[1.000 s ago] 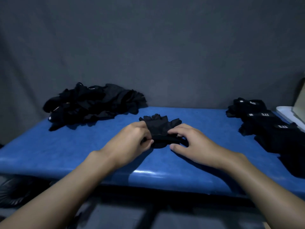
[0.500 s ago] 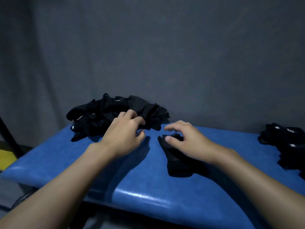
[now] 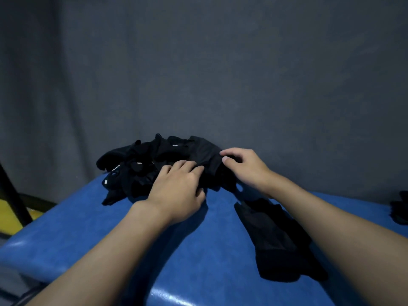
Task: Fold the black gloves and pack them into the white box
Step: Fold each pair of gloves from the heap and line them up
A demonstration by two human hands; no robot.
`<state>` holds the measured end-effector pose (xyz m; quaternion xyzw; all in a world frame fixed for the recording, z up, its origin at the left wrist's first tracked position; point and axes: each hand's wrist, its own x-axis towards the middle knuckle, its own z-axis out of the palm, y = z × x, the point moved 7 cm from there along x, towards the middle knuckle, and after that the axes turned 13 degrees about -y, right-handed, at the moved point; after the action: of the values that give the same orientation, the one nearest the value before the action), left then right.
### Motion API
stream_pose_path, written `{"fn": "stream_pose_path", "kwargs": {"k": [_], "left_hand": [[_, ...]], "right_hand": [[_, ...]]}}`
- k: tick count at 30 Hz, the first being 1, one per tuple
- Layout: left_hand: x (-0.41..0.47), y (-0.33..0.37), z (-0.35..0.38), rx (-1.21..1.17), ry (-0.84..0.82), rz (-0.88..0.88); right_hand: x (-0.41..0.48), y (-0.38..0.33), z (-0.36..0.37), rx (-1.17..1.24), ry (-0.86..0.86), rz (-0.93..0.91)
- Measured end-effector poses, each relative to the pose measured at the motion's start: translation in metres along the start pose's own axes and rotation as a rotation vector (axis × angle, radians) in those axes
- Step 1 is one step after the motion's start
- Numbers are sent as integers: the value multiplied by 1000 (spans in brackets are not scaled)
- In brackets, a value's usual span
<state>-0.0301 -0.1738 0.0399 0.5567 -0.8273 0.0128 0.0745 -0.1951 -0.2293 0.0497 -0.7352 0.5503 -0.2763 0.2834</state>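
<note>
Head view, L to R. Black bar and a yellow patch at the 9 o'clock edge, off the table. Blue table fills the lower frame. Loose pile of black gloves sits at the table's far edge, 11 o'clock from the left hand.

Left hand lies palm-down on the pile's near side, fingers bent into the fabric. Can't tell if it nips anything. Right hand is at the pile's 3 o'clock side, thumb and forefinger pinching the edge of the top glove. Folded glove lies flat on the table at 5 o'clock from the right hand, partly under the forearm. More black gloves at the 3 o'clock edge. White box not in view.

Step, my read: pulling the next glove out of the pile to fold.

How to do it well:
- Left hand holds the pile down so only one glove comes away.
- Right hand peels the top glove toward 5 o'clock, low and slow. The gloves look tangled and their straps may snag neighbours.
- Lay it flat on bare table, clear of the folded glove.
- Check that it is a single glove before folding.
</note>
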Motion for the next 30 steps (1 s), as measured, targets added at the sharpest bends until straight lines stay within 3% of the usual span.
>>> {"fn": "stream_pose_path", "kwargs": {"k": [8, 12, 15, 19, 23, 30], "left_hand": [[-3, 20, -16, -24, 110, 59], [-8, 43, -23, -65, 168, 188], [-16, 60, -24, -159, 183, 302], [-17, 68, -16, -249, 117, 326], [-14, 67, -2, -234, 57, 299], [-11, 71, -1, -281, 122, 300]], "right_hand": [[-29, -11, -22, 122, 104, -132], [-63, -5, -44, 176, 201, -180], [-99, 14, -55, 194, 281, -164], [-139, 47, -57, 189, 299, -101], [-150, 66, -50, 135, 167, 12], [-152, 46, -37, -223, 133, -86]]}}
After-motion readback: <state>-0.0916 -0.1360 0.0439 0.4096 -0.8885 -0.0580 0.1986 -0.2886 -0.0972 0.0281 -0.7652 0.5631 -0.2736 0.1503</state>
